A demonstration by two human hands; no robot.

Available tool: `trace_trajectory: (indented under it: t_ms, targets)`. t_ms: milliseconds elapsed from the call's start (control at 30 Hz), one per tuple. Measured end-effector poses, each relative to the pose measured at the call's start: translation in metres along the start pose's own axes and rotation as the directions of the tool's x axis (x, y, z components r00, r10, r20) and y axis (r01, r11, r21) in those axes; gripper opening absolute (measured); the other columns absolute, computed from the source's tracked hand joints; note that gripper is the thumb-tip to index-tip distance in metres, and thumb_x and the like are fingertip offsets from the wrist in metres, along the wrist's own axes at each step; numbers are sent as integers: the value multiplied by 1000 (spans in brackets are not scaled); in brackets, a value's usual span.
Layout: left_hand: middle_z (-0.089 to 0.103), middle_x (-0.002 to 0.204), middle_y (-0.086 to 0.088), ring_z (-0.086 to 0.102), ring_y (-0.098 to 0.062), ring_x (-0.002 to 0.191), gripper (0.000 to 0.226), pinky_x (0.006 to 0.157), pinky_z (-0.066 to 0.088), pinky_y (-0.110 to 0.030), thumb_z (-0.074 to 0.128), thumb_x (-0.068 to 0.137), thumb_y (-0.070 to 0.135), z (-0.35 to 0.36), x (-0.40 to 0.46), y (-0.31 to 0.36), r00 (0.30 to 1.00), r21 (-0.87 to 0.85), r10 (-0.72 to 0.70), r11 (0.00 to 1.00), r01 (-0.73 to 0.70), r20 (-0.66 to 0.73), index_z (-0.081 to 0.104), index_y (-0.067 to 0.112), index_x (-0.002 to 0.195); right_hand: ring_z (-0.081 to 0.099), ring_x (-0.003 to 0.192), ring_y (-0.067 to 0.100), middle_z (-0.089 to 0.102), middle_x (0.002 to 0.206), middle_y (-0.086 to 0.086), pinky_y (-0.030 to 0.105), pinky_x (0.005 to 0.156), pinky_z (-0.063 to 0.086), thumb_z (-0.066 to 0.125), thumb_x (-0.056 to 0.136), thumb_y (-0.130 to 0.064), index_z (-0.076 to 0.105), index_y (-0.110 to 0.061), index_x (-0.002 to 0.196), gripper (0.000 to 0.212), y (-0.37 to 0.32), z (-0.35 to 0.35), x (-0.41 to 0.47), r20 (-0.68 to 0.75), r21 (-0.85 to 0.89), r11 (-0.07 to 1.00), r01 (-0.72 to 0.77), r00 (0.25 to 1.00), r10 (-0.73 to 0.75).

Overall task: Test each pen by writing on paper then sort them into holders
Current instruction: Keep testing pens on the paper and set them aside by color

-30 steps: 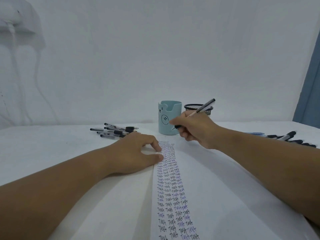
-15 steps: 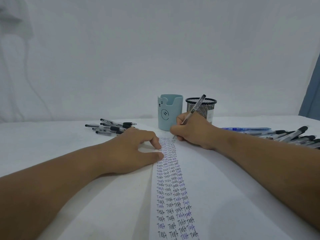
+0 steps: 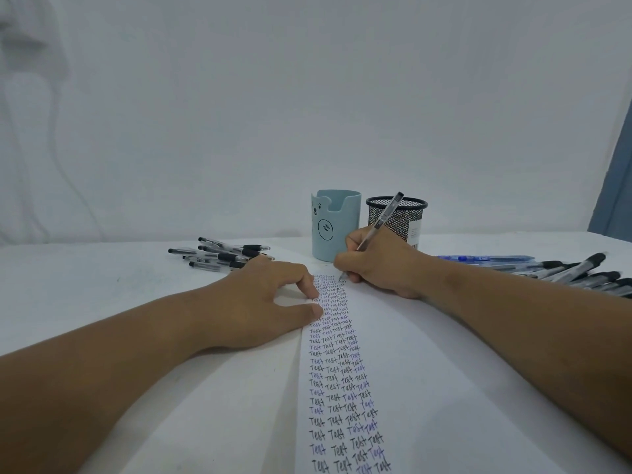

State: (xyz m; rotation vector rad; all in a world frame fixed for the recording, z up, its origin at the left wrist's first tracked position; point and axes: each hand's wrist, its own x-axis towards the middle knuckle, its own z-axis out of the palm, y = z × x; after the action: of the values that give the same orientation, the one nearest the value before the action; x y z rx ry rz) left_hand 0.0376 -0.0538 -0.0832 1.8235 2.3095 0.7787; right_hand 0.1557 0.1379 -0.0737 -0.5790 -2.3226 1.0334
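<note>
The clear-barrelled pen [image 3: 379,225] is pinched in the right hand [image 3: 379,268], tilted with its capped end toward 1 o'clock and its tip on the paper [image 3: 444,388] at the top of the columns of handwritten "Test" [image 3: 337,354]. A second ago the same pen was lifted off the sheet and lay flatter; half a second ago it had come down to the page, and it now stands slightly steeper. The left hand [image 3: 270,302] stays on the sheet's left edge at 9 o'clock of the tip, index finger bent, thumb flat, gripping nothing. At 12 o'clock stand the light-blue bear-face holder [image 3: 335,227] and, just right of it, the black mesh holder [image 3: 400,217], partly behind the pen. A pile of black-capped pens [image 3: 222,256] lies at 10 o'clock; another pile [image 3: 581,273], with a blue pen [image 3: 485,258], lies at 3 o'clock, cut off by the frame edge. The white table [image 3: 85,285] meets a white wall [image 3: 307,97]; a blue strip at far right [image 3: 615,183] may be a curtain.
</note>
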Motion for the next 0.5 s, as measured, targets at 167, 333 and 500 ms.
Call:
trace_trajectory:
  t_ms: [167, 333, 500]
  targets:
    - [56, 124, 31, 37, 7, 128, 18, 111, 33, -30, 66, 86, 56, 0, 0, 0, 1000, -6, -8, 1000, 8, 3, 63, 46, 100, 51, 48, 8, 60, 54, 5, 16, 46, 36, 67, 80, -8, 48, -13, 62, 27, -1, 1, -1, 1, -32, 999, 44, 999, -44]
    - [55, 122, 37, 36, 2, 133, 18, 115, 31, -32, 65, 86, 57, 1, 0, -1, 1000, -3, 0, 1000, 0, 0, 63, 45, 100, 50, 52, 15, 57, 49, 2, 22, 48, 35, 65, 79, -7, 46, -14, 59, 28, 1, 1, 0, -22, -20, 999, 47, 999, -48]
    - [56, 129, 27, 40, 4, 130, 20, 114, 35, -36, 65, 85, 61, 0, 0, -2, 1000, -5, 2, 1000, -2, 7, 62, 52, 102, 50, 52, 14, 58, 51, 3, 17, 45, 37, 65, 79, -7, 48, -13, 59, 27, 1, 0, -1, -30, -58, 996, 67, 997, -69]
